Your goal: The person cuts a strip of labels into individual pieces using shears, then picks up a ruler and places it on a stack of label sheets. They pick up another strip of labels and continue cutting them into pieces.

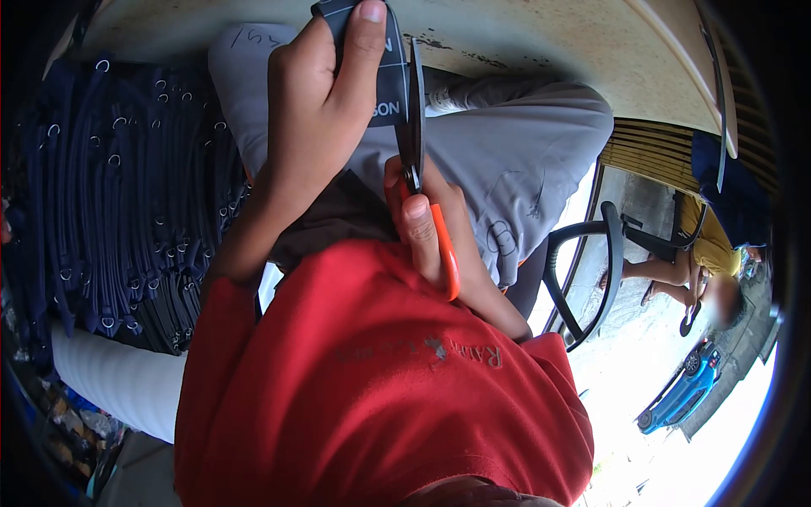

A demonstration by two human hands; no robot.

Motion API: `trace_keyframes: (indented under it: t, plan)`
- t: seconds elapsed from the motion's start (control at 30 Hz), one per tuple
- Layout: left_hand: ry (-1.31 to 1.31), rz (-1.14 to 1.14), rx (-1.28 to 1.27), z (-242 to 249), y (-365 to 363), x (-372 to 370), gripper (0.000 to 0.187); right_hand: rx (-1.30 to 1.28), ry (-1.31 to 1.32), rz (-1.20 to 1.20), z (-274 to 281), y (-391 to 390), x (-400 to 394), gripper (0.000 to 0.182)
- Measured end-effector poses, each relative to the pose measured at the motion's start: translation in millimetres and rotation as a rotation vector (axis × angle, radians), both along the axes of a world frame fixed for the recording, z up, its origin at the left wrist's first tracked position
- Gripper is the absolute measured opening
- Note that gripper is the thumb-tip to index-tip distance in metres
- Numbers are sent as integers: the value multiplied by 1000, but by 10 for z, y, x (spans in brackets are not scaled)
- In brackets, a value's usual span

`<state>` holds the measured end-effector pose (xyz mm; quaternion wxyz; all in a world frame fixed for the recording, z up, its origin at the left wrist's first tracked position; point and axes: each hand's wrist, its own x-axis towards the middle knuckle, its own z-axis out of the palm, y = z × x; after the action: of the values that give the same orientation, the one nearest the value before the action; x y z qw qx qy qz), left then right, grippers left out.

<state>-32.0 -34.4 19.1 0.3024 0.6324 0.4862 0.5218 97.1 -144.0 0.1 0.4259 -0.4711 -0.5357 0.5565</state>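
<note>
I counted two hands, one strap and one pair of scissors in the frame. The left hand [317, 101] stood in the upper centre of the frame, forearm rising from the lower left, wrist bent forward. Its grip was shut on the dark strap [382, 63], thumb pressed flat on the printed face and fingers wrapped behind; the strap sat at the top centre of the frame, held above the grey cloth [515, 160]. The right hand [431, 232] lay at the centre of the frame, just below the left, forearm running off to the lower right. Its grip was closed through the orange handle of the scissors [418, 169], thumb in the loop. The blades pointed toward the top of the frame, alongside the right edge of the strap; I could not tell how far they were parted. One stack of dark straps with metal rings [118, 194] filled the left of the frame. The worktop [549, 42] crossed the top.
</note>
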Motion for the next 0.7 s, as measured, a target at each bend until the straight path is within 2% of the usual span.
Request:
trace_keyframes:
  t: [0.23,0.7]
  plan:
    - [-52,-85,-58,-46,15,-60,29,-30,22,-3,15,-2,1,42]
    - [-15,-52,-27,15,7,-25,30,-23,6,-5,21,-5,0,44]
